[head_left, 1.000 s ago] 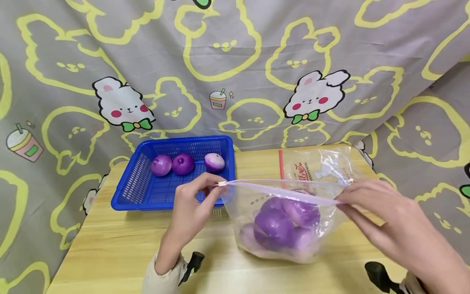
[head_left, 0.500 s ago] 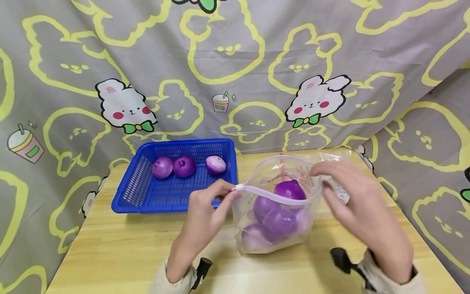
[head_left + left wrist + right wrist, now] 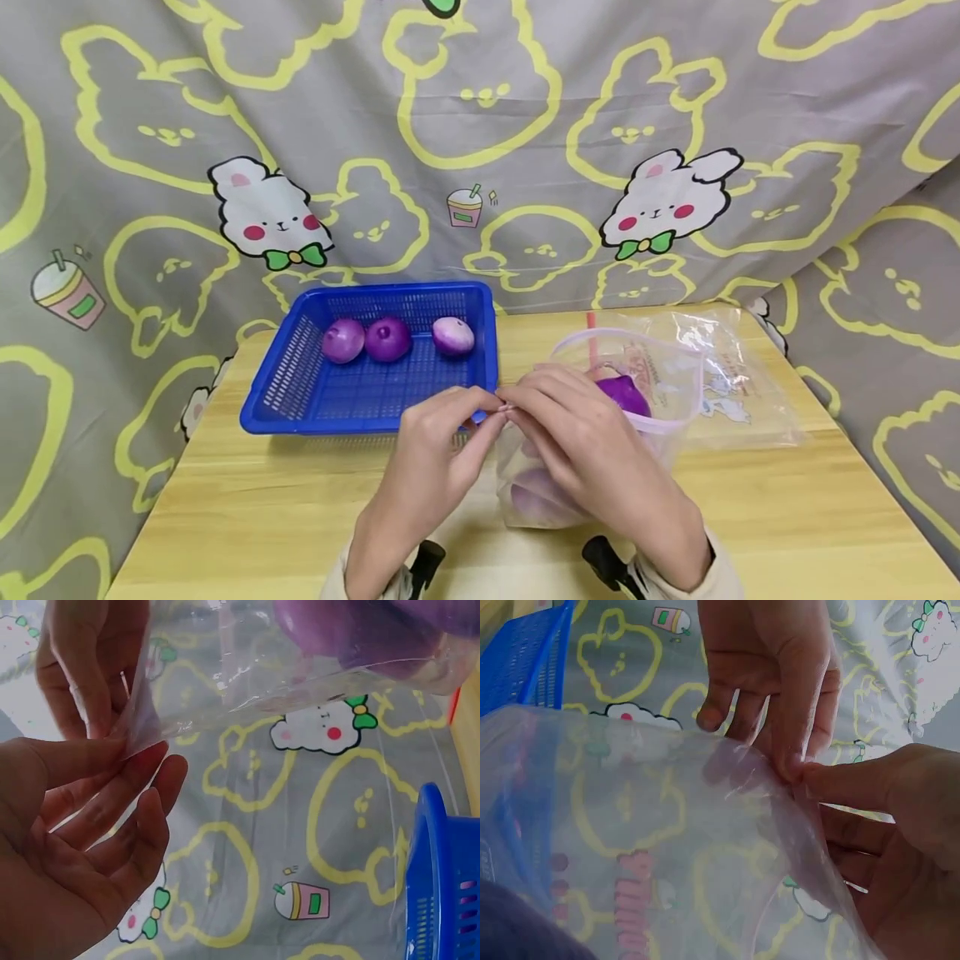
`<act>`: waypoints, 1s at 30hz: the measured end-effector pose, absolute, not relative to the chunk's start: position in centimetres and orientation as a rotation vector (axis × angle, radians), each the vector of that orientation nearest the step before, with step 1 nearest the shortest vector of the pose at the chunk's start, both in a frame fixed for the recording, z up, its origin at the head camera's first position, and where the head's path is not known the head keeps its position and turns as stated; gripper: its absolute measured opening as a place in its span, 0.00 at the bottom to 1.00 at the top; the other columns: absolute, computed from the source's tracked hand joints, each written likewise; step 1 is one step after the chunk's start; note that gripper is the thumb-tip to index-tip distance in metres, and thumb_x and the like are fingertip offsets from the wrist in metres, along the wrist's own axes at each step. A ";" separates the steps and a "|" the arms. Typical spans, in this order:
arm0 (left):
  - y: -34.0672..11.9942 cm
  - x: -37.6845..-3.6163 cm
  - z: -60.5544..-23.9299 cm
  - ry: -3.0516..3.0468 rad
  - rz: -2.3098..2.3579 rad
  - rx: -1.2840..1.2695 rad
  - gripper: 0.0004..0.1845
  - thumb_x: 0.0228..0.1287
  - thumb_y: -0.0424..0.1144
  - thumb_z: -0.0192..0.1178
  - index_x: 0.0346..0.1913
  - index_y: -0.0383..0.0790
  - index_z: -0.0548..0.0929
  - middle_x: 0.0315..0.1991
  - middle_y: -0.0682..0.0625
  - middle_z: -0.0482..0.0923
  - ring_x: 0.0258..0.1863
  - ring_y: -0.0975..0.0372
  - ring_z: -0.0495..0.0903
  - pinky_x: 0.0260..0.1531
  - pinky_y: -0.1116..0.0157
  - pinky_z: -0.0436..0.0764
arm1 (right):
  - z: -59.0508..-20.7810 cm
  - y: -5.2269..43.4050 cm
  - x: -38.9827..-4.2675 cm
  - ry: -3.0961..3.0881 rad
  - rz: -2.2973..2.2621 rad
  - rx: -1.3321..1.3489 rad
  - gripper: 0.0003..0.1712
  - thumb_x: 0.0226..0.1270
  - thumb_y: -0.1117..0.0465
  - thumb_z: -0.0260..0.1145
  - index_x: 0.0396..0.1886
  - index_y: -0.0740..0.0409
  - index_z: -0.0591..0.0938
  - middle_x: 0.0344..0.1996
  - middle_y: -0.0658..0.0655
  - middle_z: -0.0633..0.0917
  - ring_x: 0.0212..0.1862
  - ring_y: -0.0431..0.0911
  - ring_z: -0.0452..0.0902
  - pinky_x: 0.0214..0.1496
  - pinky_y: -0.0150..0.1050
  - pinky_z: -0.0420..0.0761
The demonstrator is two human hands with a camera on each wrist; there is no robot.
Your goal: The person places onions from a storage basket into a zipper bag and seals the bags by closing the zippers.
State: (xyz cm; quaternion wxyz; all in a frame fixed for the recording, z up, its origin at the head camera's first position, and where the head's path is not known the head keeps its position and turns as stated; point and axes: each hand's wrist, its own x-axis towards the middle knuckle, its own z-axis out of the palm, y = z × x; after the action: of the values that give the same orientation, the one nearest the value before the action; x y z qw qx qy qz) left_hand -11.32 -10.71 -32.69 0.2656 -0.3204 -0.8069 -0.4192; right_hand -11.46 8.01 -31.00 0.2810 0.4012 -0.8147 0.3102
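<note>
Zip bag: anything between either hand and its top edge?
Nothing visible. Left hand and right hand both pinch the zip bag at the same corner of its rim, fingertips meeting there; the blue basket sits beside it.

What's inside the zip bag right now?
Purple onions: one shows at the open mouth of the zip bag, another pale purple onion low through the plastic. The right hand covers the bag's middle, so a full count isn't possible.
</note>
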 end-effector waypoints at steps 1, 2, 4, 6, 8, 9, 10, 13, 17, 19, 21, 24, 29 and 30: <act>-10.7 -11.3 -32.6 -2.178 -1.137 -0.867 0.03 0.64 0.31 0.66 0.34 0.42 0.84 0.30 0.55 0.83 0.29 0.70 0.78 0.30 0.72 0.80 | -31.0 8.0 -11.5 -2.173 0.832 1.079 0.15 0.80 0.58 0.53 0.46 0.58 0.84 0.42 0.52 0.85 0.49 0.46 0.80 0.62 0.36 0.72; -10.8 -11.2 -32.5 -2.175 -1.138 -0.872 0.03 0.64 0.31 0.66 0.34 0.42 0.84 0.30 0.55 0.83 0.29 0.70 0.78 0.30 0.73 0.79 | -31.0 8.1 -11.5 -2.159 0.832 1.083 0.15 0.80 0.57 0.53 0.46 0.58 0.85 0.42 0.51 0.86 0.49 0.46 0.80 0.62 0.36 0.73; -10.8 -11.1 -32.3 -2.173 -1.128 -0.886 0.04 0.65 0.30 0.65 0.34 0.42 0.84 0.29 0.56 0.82 0.29 0.70 0.77 0.30 0.74 0.79 | -30.8 8.1 -11.6 -2.130 0.838 1.094 0.14 0.80 0.57 0.54 0.44 0.58 0.85 0.40 0.51 0.85 0.47 0.45 0.80 0.60 0.36 0.73; -10.8 -11.0 -32.3 -2.166 -1.118 -0.904 0.05 0.66 0.30 0.63 0.34 0.43 0.83 0.28 0.57 0.81 0.28 0.71 0.76 0.30 0.75 0.77 | -30.5 8.1 -11.6 -2.094 0.844 1.107 0.14 0.80 0.58 0.54 0.43 0.58 0.84 0.38 0.50 0.85 0.45 0.45 0.80 0.58 0.36 0.74; -10.8 -11.0 -32.2 -2.168 -1.112 -0.917 0.05 0.66 0.29 0.62 0.33 0.43 0.82 0.28 0.57 0.80 0.28 0.71 0.76 0.29 0.76 0.77 | -30.4 8.0 -11.6 -2.067 0.847 1.114 0.14 0.79 0.58 0.54 0.41 0.58 0.84 0.37 0.50 0.85 0.44 0.45 0.80 0.55 0.36 0.76; -10.7 -11.0 -32.2 -2.170 -1.110 -0.919 0.06 0.66 0.29 0.62 0.33 0.43 0.82 0.28 0.57 0.79 0.27 0.71 0.76 0.29 0.76 0.77 | -30.3 8.0 -11.6 -2.060 0.848 1.116 0.14 0.80 0.58 0.54 0.41 0.58 0.84 0.36 0.50 0.85 0.43 0.45 0.79 0.54 0.36 0.76; -10.7 -11.1 -32.2 -2.173 -1.108 -0.918 0.06 0.66 0.29 0.62 0.33 0.43 0.82 0.27 0.57 0.79 0.27 0.71 0.76 0.30 0.76 0.77 | -30.3 8.0 -11.6 -2.057 0.850 1.118 0.14 0.79 0.58 0.54 0.41 0.58 0.84 0.36 0.50 0.85 0.43 0.45 0.79 0.53 0.36 0.76; -10.8 -11.0 -32.2 -2.192 -1.106 -0.909 0.06 0.66 0.29 0.62 0.33 0.43 0.81 0.28 0.56 0.80 0.28 0.71 0.77 0.30 0.76 0.78 | -30.4 8.0 -11.6 -2.075 0.846 1.107 0.14 0.80 0.58 0.53 0.40 0.58 0.84 0.36 0.50 0.85 0.43 0.45 0.79 0.53 0.36 0.75; -10.7 -11.0 -32.1 -2.219 -1.108 -0.893 0.05 0.66 0.30 0.62 0.34 0.43 0.82 0.28 0.56 0.82 0.28 0.71 0.79 0.32 0.77 0.79 | -30.8 8.2 -11.7 -2.112 0.835 1.086 0.15 0.80 0.57 0.53 0.41 0.58 0.84 0.37 0.50 0.85 0.45 0.46 0.80 0.56 0.37 0.74; -10.7 -10.9 -32.1 -2.230 -1.110 -0.886 0.05 0.67 0.31 0.62 0.34 0.43 0.82 0.29 0.57 0.82 0.29 0.72 0.80 0.32 0.77 0.79 | -30.9 8.3 -11.7 -2.122 0.830 1.081 0.15 0.80 0.57 0.53 0.41 0.58 0.84 0.37 0.51 0.85 0.46 0.46 0.80 0.58 0.37 0.74; -10.7 -10.9 -32.1 -2.234 -1.109 -0.886 0.05 0.67 0.31 0.62 0.34 0.43 0.82 0.29 0.57 0.83 0.29 0.72 0.80 0.33 0.77 0.80 | -30.9 8.3 -11.7 -2.121 0.829 1.085 0.15 0.80 0.57 0.54 0.40 0.58 0.84 0.37 0.51 0.85 0.46 0.46 0.80 0.59 0.37 0.73; -10.7 -10.9 -32.2 -2.229 -1.102 -0.894 0.05 0.67 0.31 0.62 0.34 0.43 0.82 0.29 0.57 0.83 0.29 0.72 0.80 0.32 0.77 0.80 | -30.8 8.4 -11.8 -2.117 0.824 1.091 0.15 0.79 0.57 0.54 0.40 0.58 0.84 0.37 0.51 0.85 0.46 0.46 0.81 0.60 0.38 0.73; -10.8 -10.9 -32.1 -2.229 -1.088 -0.894 0.04 0.67 0.31 0.62 0.34 0.43 0.82 0.29 0.57 0.83 0.29 0.72 0.80 0.32 0.76 0.80 | -30.7 8.5 -11.9 -2.124 0.821 1.098 0.14 0.79 0.57 0.55 0.40 0.58 0.85 0.37 0.51 0.85 0.46 0.45 0.81 0.61 0.39 0.73; -10.8 -10.9 -32.1 -2.231 -1.086 -0.892 0.04 0.67 0.31 0.62 0.34 0.43 0.82 0.29 0.57 0.83 0.29 0.72 0.80 0.31 0.75 0.80 | -30.7 8.6 -11.9 -2.127 0.820 1.098 0.14 0.79 0.57 0.55 0.40 0.58 0.85 0.38 0.51 0.86 0.46 0.45 0.81 0.61 0.39 0.73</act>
State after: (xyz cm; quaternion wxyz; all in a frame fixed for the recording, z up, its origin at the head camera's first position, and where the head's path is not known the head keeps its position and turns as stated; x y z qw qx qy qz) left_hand -10.91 -10.78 -32.07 0.2496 -0.3275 -0.8193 -0.3989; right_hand -11.91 8.57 -30.68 0.3010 0.4138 -0.8016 0.3091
